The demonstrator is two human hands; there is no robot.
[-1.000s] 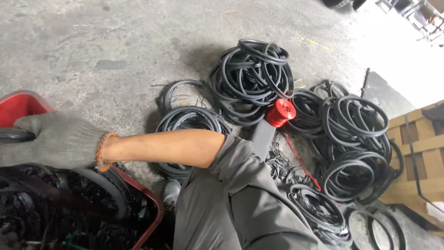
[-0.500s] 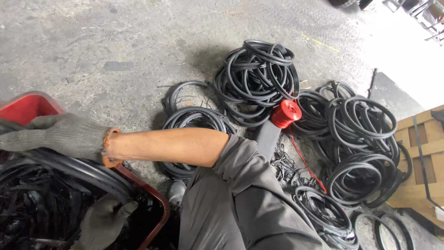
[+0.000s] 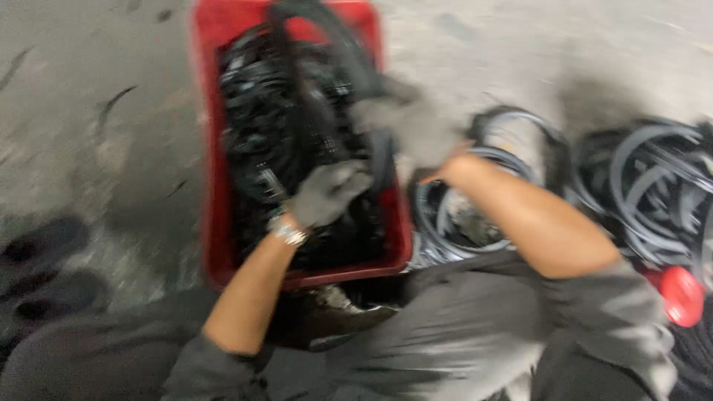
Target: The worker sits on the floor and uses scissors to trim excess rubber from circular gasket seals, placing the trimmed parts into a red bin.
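Observation:
The head view is blurred by motion. A red plastic crate stands on the concrete floor, filled with black rubber rings. My gloved left hand, a watch at its wrist, rests curled on the rings in the middle of the crate. At the crate's right edge my gloved right hand grips a large black rubber ring that arcs up over the crate's far end.
More coils of black rubber rings lie on the floor to the right, one coil right beside the crate. A red spool sits at the right edge. Two dark shoe-like shapes lie at left.
My head has swung left, bringing the red crate to the middle. My left hand has come up onto the rings, and my right hand has moved to the crate's right edge and holds a ring.

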